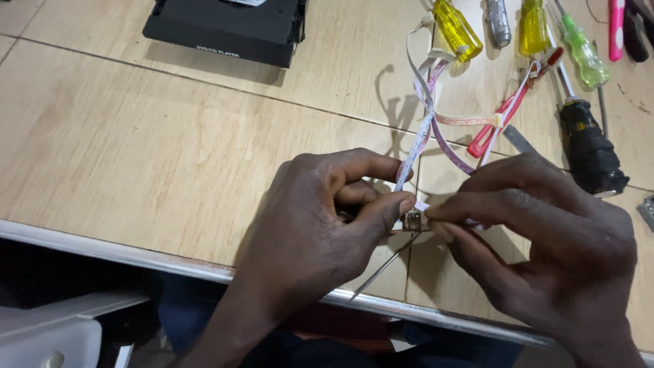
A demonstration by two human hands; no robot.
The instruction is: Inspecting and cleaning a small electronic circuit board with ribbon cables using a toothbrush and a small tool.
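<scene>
— While the small metal part (pixel 412 220) sits pinched between both hands just above the tabletop (pixel 136 136) near its front edge, where does the ribbon go?

— That flat ribbon cable (pixel 417 146) rises from the part and runs back toward the yellow-handled screwdrivers (pixel 458 28). The left hand (pixel 320 218) has its grip closed on the part, thumb and forefinger clamped. The right hand (pixel 545 238) pinches the cable end right beside it.

— What could go wrong?

— I'd judge the cable could crease or tear if the right fingers pull sideways; it looks thin. A thin metal rod (pixel 385 268) pokes out below the hands and could snag.

— Anything close by?

— A black-handled screwdriver (pixel 589 146) lies just right of the hands, a red-handled tool (pixel 501 119) lies under the cable loop, and a black disc player (pixel 228 27) sits well apart at the far side.
</scene>
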